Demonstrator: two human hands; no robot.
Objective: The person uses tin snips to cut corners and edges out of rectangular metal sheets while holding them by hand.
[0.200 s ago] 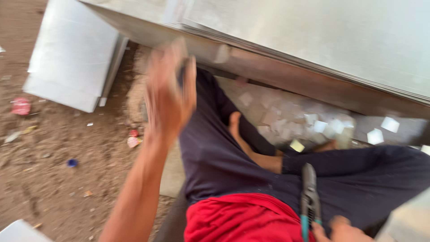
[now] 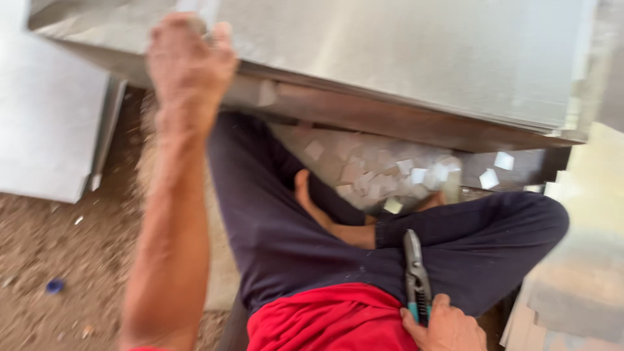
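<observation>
While I sit cross-legged, my left hand [image 2: 188, 65] clamps the galvanized sheet's [image 2: 403, 58] near edge — my right hand [image 2: 445, 328] grips tin snips [image 2: 416, 276] over my lap. Sharp edges could cut my bare foot [image 2: 325, 218], I judge.

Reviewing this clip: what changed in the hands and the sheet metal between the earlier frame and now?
The left hand moved up and forward from open air and now rests on the near edge of the sheet metal panel; whether it grips is blurred. The right hand stayed low by the lap, holding the snips with blades pointing forward. The pile of small metal offcuts under the panel and the crossed legs look unchanged.
</observation>
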